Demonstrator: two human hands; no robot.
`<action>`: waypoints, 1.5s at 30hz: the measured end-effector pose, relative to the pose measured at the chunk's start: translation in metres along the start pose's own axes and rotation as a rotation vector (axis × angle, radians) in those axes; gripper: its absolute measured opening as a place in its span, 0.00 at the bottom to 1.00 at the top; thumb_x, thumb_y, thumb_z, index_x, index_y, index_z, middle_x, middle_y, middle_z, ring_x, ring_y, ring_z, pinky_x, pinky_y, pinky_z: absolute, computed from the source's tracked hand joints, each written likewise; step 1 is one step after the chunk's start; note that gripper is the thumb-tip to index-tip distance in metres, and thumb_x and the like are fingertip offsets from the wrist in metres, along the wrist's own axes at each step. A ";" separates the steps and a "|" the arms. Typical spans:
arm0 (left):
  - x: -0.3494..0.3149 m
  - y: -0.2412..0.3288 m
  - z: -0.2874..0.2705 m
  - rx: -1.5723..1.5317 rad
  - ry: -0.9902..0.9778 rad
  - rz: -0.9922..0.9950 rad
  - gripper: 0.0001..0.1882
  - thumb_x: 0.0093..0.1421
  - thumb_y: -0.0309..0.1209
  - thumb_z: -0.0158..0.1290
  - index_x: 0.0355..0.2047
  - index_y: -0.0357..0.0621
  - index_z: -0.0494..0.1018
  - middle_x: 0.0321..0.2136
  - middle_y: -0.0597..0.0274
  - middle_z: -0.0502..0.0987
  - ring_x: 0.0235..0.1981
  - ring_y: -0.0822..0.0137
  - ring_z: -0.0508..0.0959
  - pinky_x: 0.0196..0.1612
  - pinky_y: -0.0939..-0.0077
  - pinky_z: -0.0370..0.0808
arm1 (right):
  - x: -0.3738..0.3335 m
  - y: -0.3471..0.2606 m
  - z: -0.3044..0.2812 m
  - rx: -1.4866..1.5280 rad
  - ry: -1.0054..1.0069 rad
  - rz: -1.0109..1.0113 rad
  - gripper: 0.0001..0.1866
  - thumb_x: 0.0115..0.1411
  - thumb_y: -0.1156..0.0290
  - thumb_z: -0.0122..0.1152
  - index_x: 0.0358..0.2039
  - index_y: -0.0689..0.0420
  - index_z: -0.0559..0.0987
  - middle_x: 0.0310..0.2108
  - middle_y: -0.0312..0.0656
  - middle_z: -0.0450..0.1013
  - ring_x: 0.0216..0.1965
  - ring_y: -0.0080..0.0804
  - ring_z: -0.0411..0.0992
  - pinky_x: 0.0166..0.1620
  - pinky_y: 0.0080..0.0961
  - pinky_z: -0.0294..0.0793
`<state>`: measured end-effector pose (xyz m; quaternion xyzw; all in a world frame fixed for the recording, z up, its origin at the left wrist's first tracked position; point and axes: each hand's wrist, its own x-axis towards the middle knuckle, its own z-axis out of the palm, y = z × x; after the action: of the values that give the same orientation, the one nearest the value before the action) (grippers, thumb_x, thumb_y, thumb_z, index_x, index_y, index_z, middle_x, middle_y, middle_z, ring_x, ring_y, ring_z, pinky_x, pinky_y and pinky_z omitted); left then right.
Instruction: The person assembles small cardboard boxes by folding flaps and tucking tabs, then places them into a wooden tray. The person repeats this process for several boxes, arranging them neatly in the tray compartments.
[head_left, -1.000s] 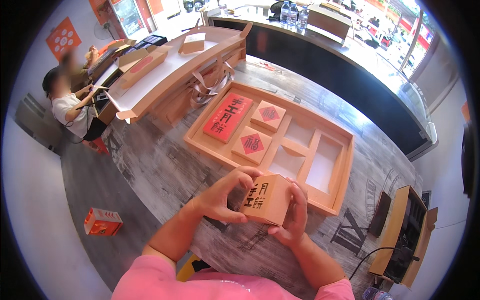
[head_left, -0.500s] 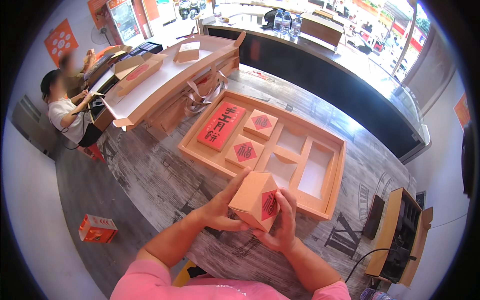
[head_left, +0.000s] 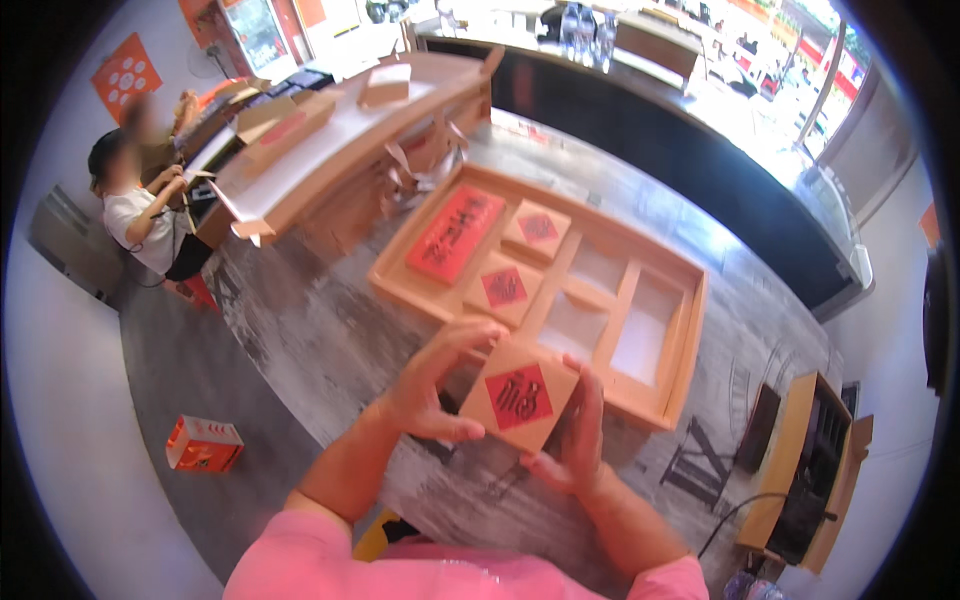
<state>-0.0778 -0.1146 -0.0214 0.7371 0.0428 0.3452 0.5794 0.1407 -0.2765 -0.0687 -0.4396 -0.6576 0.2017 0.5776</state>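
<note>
Between my two hands a small square cardboard box [head_left: 520, 397] with a red diamond label is held above the table's near side, its labelled face turned up toward me. My left hand [head_left: 425, 385] grips its left side, fingers at the far corner and thumb low. On the right edge my right hand [head_left: 583, 435] presses with fingers and thumb. Just beyond lies a divided cardboard tray [head_left: 688, 365]. It holds a flat red-topped box [head_left: 456, 235] and two small boxes, a far one [head_left: 537, 230] and a nearer one [head_left: 505, 287], with matching labels. Its right-hand compartments show white bottoms.
A long open carton [head_left: 350, 135] with a white inside stands at the far left, beside a ribbon-handled bag [head_left: 425, 160]. An open box with black contents [head_left: 808, 470] sits at right. Two people [head_left: 140, 215] work at the left. A dark counter [head_left: 640, 165] runs behind.
The small box has been turned so that its red label, earlier on the right side, now faces up toward me. Both hands still hold it. The whole view has shifted slightly.
</note>
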 end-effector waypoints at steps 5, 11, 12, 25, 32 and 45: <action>0.004 -0.012 0.006 -0.069 0.022 0.043 0.57 0.50 0.44 0.79 0.74 0.38 0.60 0.70 0.47 0.63 0.72 0.55 0.66 0.66 0.61 0.72 | 0.002 0.003 0.006 0.136 0.099 0.064 0.66 0.55 0.50 0.79 0.78 0.70 0.46 0.76 0.59 0.51 0.76 0.54 0.54 0.74 0.48 0.57; 0.012 0.002 0.003 0.311 -0.057 0.039 0.51 0.48 0.43 0.78 0.69 0.41 0.67 0.70 0.46 0.64 0.72 0.50 0.66 0.69 0.56 0.68 | 0.004 0.000 -0.004 -0.070 0.115 0.055 0.63 0.53 0.51 0.78 0.76 0.70 0.52 0.74 0.60 0.56 0.75 0.57 0.55 0.74 0.48 0.58; 0.016 0.005 0.002 0.396 -0.079 0.074 0.50 0.47 0.41 0.78 0.68 0.41 0.68 0.70 0.45 0.65 0.72 0.48 0.66 0.69 0.55 0.68 | 0.007 0.000 -0.006 -0.105 0.123 0.033 0.62 0.52 0.51 0.78 0.76 0.71 0.53 0.73 0.61 0.57 0.74 0.58 0.56 0.74 0.48 0.59; 0.022 0.027 0.018 0.671 -0.131 0.205 0.34 0.43 0.35 0.76 0.50 0.47 0.73 0.66 0.46 0.72 0.66 0.42 0.72 0.68 0.49 0.67 | 0.014 -0.011 -0.008 -0.360 0.018 -0.082 0.58 0.52 0.52 0.77 0.75 0.70 0.58 0.71 0.64 0.58 0.70 0.63 0.62 0.70 0.51 0.65; 0.019 0.032 0.018 0.710 -0.044 0.197 0.33 0.43 0.31 0.76 0.49 0.46 0.72 0.64 0.45 0.73 0.61 0.44 0.76 0.63 0.52 0.72 | 0.020 -0.012 -0.010 -0.281 0.028 -0.059 0.56 0.55 0.51 0.78 0.75 0.65 0.60 0.74 0.62 0.56 0.69 0.57 0.65 0.58 0.41 0.77; 0.152 0.027 0.016 0.812 -0.026 0.185 0.26 0.51 0.28 0.71 0.46 0.40 0.69 0.56 0.46 0.73 0.56 0.45 0.78 0.58 0.58 0.77 | 0.020 -0.013 -0.006 -0.319 0.048 -0.009 0.30 0.54 0.69 0.78 0.58 0.56 0.78 0.66 0.56 0.68 0.52 0.48 0.78 0.56 0.40 0.81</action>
<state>0.0374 -0.0663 0.0706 0.9106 0.1017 0.3417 0.2089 0.1429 -0.2682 -0.0453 -0.5277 -0.6691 0.0814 0.5169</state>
